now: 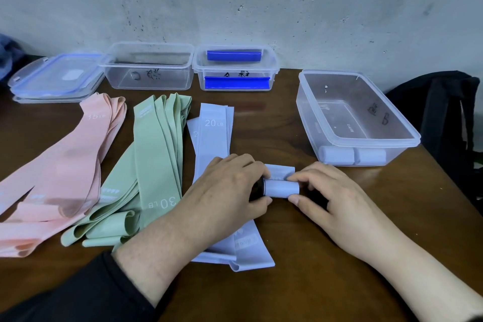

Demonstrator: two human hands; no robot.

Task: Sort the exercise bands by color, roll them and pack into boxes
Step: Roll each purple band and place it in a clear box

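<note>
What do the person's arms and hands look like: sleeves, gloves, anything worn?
Both hands are bare: no gloves, rings or watch visible. The left hand comes out of a black sleeve pushed up the forearm. The right hand and its forearm show no sleeve up to the frame edge.

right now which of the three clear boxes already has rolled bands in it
The large clear box on the right, nearest the right hand: two rolled lavender bands lie against its near wall. The two boxes by the wall hold none.

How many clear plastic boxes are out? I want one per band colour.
3. One empty clear plastic box at the back beside the lids, one blue-clipped clear box next to it, one large clear box at right holding two rolled pale blue bands.
</note>
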